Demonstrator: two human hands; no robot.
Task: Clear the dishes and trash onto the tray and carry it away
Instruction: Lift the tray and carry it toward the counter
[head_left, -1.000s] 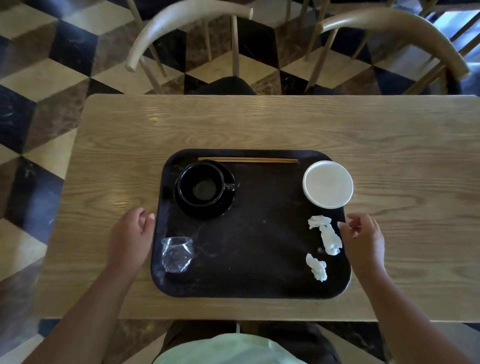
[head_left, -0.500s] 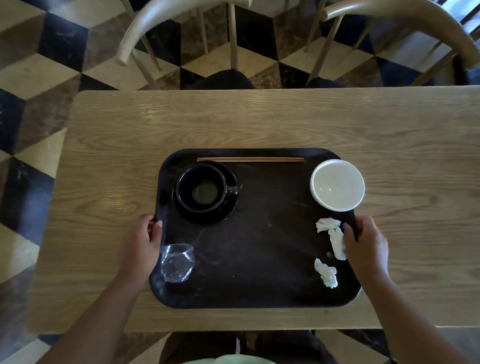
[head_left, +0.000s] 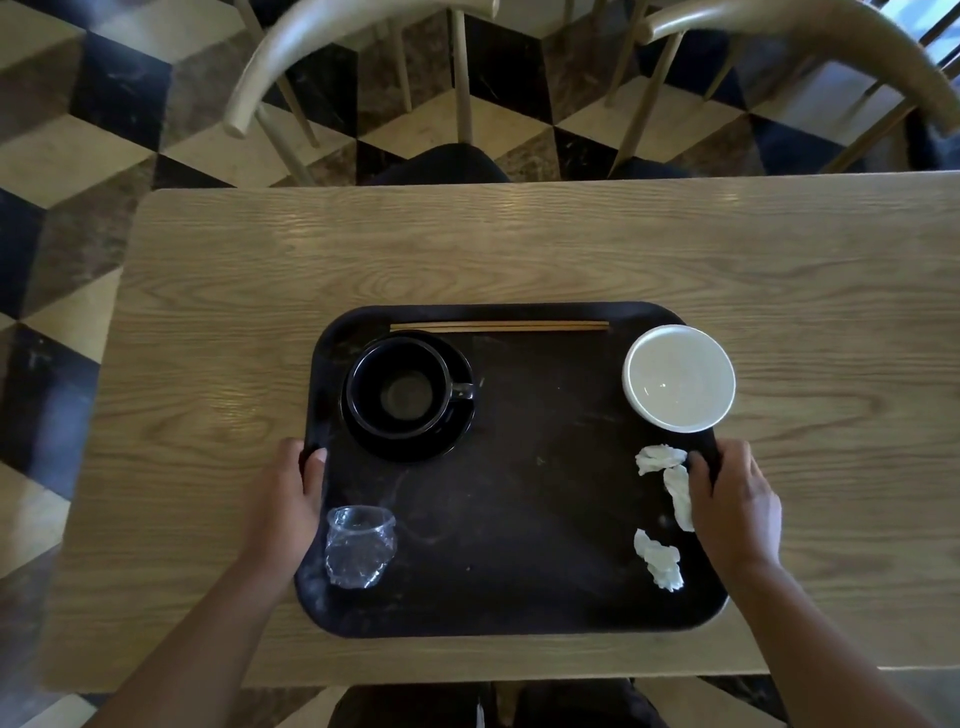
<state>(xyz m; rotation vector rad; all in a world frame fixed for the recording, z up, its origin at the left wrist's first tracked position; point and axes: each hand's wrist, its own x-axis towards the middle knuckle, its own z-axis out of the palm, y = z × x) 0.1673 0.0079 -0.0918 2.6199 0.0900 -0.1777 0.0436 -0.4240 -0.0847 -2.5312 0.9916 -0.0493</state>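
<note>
**Fingers (head_left: 313, 464) clamp both side rims of the dark rectangular plastic tray (head_left: 545, 519)**

From my remote seat, I see the left hand (head_left: 288, 504) gripping the left rim. Its thumb is hooked over the lip just above the crumpled clear plastic cup (head_left: 359, 545). The right hand (head_left: 737, 509) grips the right rim with its thumb inside, right beside the white crumpled tissues (head_left: 679, 496). The remaining fingers are tucked out of sight below. The tray sits at the near middle of the pale wood-grain table (head_left: 467, 249), and I cannot tell whether it has left the wood.

I judge the tray to be stiff, with a slick floor. The weight lies in the far half: a black ceramic cup (head_left: 397, 387) on its black round saucer (head_left: 410, 448) at the far left, and a white ceramic bowl (head_left: 679, 378) in the far right corner. The bowl's rim appears to reach past the tray's lip. Both pieces are breakable and likely to skate if the tray tilts. The pair of thin wooden chopsticks (head_left: 498, 326) lying along the far rim could roll. The plastic cup and tissues are near weightless and could slip or blow off.

Both hands hold the nearer half of the rims, so I expect the far edge to dip. A grip closer to the middle of each side, kept level, looks safer to me.

Bare tabletop surrounds the tray on every side. Two pale curved-back wooden chairs (head_left: 337, 47) crowd the far edge, so I judge that open room lies upward and toward the person.
</note>
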